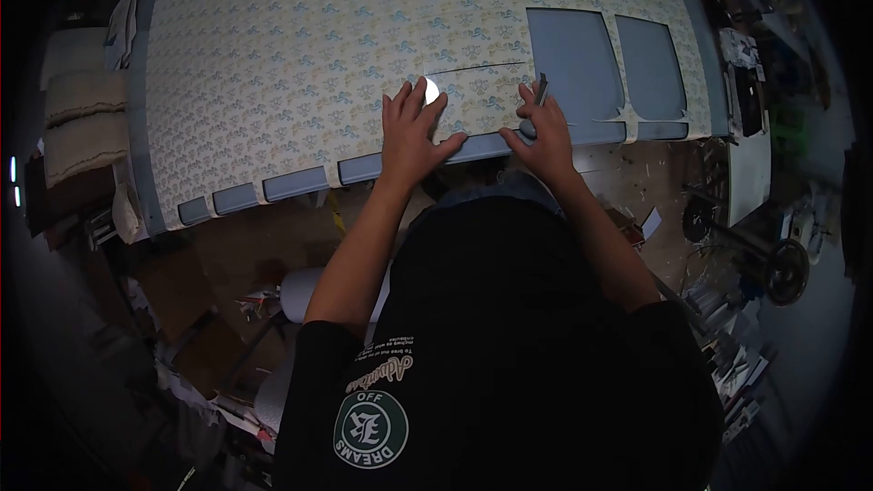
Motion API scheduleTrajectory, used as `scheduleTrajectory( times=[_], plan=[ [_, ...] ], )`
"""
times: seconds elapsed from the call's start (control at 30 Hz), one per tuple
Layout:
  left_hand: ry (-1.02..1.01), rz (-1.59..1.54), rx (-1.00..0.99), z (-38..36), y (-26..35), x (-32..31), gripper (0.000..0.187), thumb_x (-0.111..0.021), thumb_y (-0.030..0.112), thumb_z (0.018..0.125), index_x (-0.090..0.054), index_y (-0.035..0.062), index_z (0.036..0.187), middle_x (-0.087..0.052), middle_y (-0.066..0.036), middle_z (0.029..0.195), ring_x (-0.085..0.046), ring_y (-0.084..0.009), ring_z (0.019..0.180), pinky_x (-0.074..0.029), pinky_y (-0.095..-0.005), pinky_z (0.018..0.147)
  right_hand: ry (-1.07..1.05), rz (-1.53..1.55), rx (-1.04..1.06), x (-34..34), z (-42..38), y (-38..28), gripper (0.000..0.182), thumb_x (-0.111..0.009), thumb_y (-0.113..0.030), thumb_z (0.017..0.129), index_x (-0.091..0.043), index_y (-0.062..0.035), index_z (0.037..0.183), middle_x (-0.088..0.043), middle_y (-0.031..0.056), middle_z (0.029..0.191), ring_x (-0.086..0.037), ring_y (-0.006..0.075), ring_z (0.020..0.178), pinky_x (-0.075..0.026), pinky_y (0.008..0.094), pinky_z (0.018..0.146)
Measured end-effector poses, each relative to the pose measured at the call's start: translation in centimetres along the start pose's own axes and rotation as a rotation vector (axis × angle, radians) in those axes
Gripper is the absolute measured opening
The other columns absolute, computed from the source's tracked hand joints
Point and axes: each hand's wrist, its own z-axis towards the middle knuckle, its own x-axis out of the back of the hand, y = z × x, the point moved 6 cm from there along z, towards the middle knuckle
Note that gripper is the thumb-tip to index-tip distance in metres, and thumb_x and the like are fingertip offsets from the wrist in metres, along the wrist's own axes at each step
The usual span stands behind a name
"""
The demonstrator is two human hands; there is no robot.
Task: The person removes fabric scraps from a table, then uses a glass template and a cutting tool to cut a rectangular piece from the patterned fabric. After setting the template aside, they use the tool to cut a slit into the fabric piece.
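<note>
Patterned sheet point(300, 55) with small blue and tan figures covers a large blue-grey table point(568, 45). My left hand point(414, 132) lies on the sheet near the front edge, fingers spread, beside a white round object point(431, 91) partly behind the fingers. My right hand point(546, 135) is closed around a slim dark cutter point(542, 88), which points away from me. A straight slit point(477, 67) runs across the sheet beyond both hands. To the right, two rectangular openings in the sheet bare the table surface.
Folded cream cloths point(86, 127) are stacked at the left. Along the front edge, several notches are cut in the sheet. A handwheel point(786, 273) and cluttered shelves stand at the right. Scraps and a white roll point(300, 294) lie below the table.
</note>
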Motion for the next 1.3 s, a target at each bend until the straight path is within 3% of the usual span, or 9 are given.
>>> scheduleTrajectory(
  times=[0.17,0.23,0.87,0.93,1.3],
  plan=[
    [0.003,0.005,-0.003,0.06,0.0,-0.01,0.066,-0.085,0.044,0.074,-0.068,0.0135,0.13,-0.045,-0.016,0.156,-0.037,-0.041,0.146,-0.019,-0.0646,0.12,-0.01,-0.015,-0.01,-0.13,-0.07,0.15,0.04,-0.086,-0.019,0.079,-0.057,-0.0055,0.104,-0.057,0.0206,0.146,-0.048,0.0432,0.139,-0.039,0.0524,0.111],
    [0.0,0.006,-0.001,0.05,0.03,0.01,0.066,-0.085,0.045,0.075,-0.068,0.0137,0.13,-0.045,-0.016,0.156,-0.037,-0.0411,0.145,-0.02,-0.0645,0.12,0.0,-0.023,-0.004,-0.24,-0.13,0.32,0.038,-0.085,-0.025,0.08,-0.06,-0.0051,0.102,-0.056,0.0164,0.148,-0.048,0.0418,0.137,-0.04,0.0509,0.109],
    [-0.011,0.003,0.012,-0.02,-0.02,-0.01,0.066,-0.084,0.046,0.076,-0.068,0.0134,0.131,-0.045,-0.017,0.155,-0.035,-0.0392,0.147,-0.017,-0.0641,0.121,-0.007,-0.051,0.002,-0.4,-0.23,0.52,0.039,-0.085,-0.025,0.08,-0.061,-0.0051,0.104,-0.055,0.016,0.149,-0.051,0.044,0.132,-0.04,0.0524,0.11],
    [-0.003,0.001,0.004,-0.02,-0.02,0.0,0.066,-0.084,0.046,0.076,-0.068,0.013,0.13,-0.045,-0.017,0.155,-0.035,-0.0392,0.147,-0.017,-0.064,0.121,-0.023,0.013,-0.038,-0.4,-0.17,0.5,0.04,-0.085,-0.021,0.081,-0.056,-0.0071,0.105,-0.056,0.0218,0.146,-0.044,0.0433,0.143,-0.029,0.0593,0.119],
    [-0.004,-0.007,0.003,-0.02,-0.04,-0.07,0.065,-0.085,0.046,0.075,-0.069,0.0123,0.128,-0.046,-0.018,0.154,-0.035,-0.0403,0.147,-0.017,-0.0646,0.121,-0.026,0.007,-0.035,-0.36,-0.21,0.53,0.04,-0.085,-0.022,0.081,-0.056,-0.0072,0.106,-0.057,0.0204,0.146,-0.044,0.0422,0.143,-0.03,0.0595,0.118]
  ],
)
